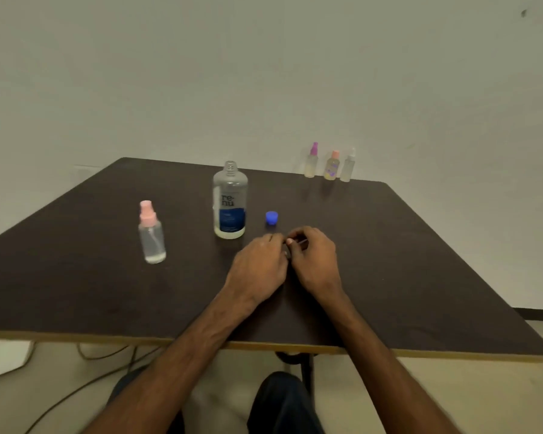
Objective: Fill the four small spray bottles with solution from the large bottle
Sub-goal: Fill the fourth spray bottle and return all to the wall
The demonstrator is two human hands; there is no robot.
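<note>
The large clear bottle [230,202] with a blue label stands uncapped at mid-table, with a little liquid at its bottom. Its blue cap [271,218] lies just to its right. A small spray bottle with a pink top [151,233] stands at the left. Three more small spray bottles stand at the far edge: purple-topped [311,161], orange-topped [332,166] and clear-topped [348,166]. My left hand [261,264] and my right hand [314,261] meet in front of the large bottle, fingers pinched on a small pale object [287,252] that is mostly hidden between them.
The dark table [420,261] has a wooden front edge and a wall behind it. Cables [85,355] run on the floor under the left side. My knees show below the front edge.
</note>
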